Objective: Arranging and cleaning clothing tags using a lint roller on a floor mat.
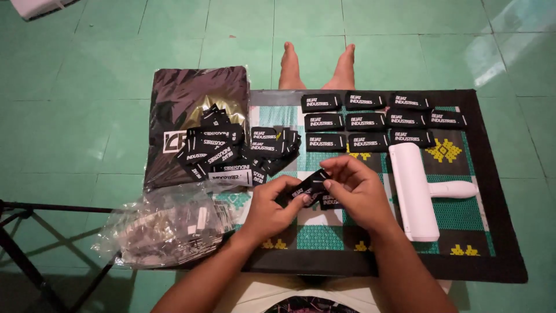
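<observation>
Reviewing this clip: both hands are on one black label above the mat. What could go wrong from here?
1. The loose label pile sits right beside the left hand; a stray wrist could scatter it.
2. The neat label rows lie just past the right hand, so a reach may knock them askew.
3. The held label is pinched only at the fingertips and could drop among those below.
</observation>
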